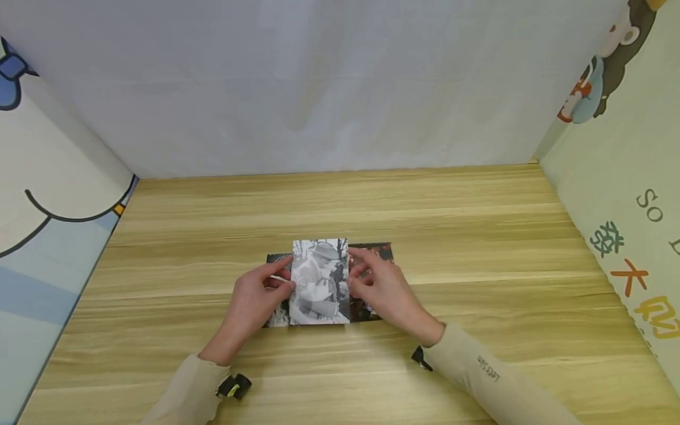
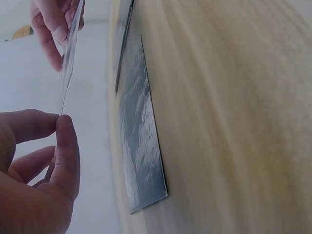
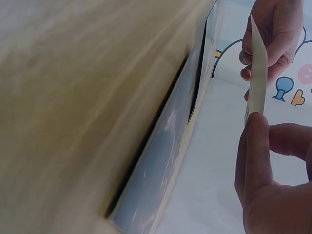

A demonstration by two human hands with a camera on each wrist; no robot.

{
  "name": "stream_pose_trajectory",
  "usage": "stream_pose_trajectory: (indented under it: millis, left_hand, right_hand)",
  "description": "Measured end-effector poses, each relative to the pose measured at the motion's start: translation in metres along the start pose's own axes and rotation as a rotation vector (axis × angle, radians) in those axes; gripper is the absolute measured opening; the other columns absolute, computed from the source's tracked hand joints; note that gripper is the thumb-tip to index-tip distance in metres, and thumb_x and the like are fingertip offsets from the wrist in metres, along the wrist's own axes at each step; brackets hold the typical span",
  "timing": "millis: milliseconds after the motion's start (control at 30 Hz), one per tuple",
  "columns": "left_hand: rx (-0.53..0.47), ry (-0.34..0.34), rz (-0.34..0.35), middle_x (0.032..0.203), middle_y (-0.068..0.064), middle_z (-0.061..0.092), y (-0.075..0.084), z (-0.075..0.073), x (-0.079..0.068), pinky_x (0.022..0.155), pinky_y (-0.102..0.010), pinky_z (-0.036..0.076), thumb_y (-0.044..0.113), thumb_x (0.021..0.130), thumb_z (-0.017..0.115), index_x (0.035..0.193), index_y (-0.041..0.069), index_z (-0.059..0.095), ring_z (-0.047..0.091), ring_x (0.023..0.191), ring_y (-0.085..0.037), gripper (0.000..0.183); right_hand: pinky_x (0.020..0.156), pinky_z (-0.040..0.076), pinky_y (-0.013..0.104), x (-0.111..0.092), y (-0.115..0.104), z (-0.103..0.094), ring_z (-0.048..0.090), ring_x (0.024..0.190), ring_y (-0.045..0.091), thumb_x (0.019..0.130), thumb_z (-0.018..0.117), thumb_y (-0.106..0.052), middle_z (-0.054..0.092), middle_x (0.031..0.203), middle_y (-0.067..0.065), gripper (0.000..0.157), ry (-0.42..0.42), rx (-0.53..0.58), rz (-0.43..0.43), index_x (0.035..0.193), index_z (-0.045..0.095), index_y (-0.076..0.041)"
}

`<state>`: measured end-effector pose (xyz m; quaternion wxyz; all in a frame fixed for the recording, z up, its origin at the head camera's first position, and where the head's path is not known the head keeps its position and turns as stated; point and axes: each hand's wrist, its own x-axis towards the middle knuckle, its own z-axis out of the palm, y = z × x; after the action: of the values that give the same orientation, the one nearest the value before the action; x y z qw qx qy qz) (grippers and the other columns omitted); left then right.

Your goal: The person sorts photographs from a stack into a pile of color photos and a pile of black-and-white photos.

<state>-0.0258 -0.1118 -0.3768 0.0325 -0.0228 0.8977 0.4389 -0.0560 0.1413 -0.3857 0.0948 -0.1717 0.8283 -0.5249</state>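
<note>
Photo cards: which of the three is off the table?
The middle card, black-and-white, pinched at its edges by the left hand and right hand; the left card and right card lie on the table.

This looks like a screened-off booth, its wood-grain surface [image 1: 478, 236] bordered by a pale far sheet [image 1: 340, 88], cartoon-printed left panel [image 1: 58, 147] and right panel [image 1: 600, 183].

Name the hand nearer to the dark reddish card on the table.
Right: the right hand is above the dark reddish card, partly covering it in the head view; the left hand is farther off, past the held black-and-white card.
</note>
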Motion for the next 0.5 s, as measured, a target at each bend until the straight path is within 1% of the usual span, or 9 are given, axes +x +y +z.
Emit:
stream_pose_trajectory:
  millis: [100,300,500]
  left_hand:
    - [0.004,0.003,0.007,0.105,-0.01,0.071,-0.0015,-0.0019,0.0002,0.071,-0.025,0.054,0.004,0.093,0.072,0.142,0.004,0.064,0.071,0.092,-0.022,0.049]
    - [0.009,0.015,0.017,0.105,-0.011,0.072,-0.0051,-0.0052,0.001,0.073,-0.023,0.054,0.003,0.093,0.072,0.141,0.002,0.064,0.072,0.092,-0.023,0.049]
    - [0.011,0.024,0.02,0.104,-0.012,0.072,-0.0075,-0.0095,0.0008,0.074,-0.022,0.055,0.001,0.093,0.071,0.141,0.001,0.063,0.071,0.091,-0.023,0.049]
  right_hand:
    - [0.061,0.057,0.027,0.0009,-0.0008,0.0017,0.072,0.082,0.014,0.091,0.069,-0.001,0.07,0.1,0.005,0.058,-0.004,0.006,-0.006,0.147,0.053,-0.001]
    - [0.068,0.057,0.026,0.0027,-0.0032,0.0052,0.07,0.081,0.012,0.091,0.068,0.001,0.069,0.099,0.004,0.06,-0.021,0.01,-0.014,0.148,0.051,0.001]
    - [0.067,0.058,0.025,0.0045,-0.0065,0.0098,0.07,0.082,0.011,0.091,0.069,0.0,0.069,0.101,0.004,0.061,-0.034,0.006,-0.015,0.149,0.05,0.002]
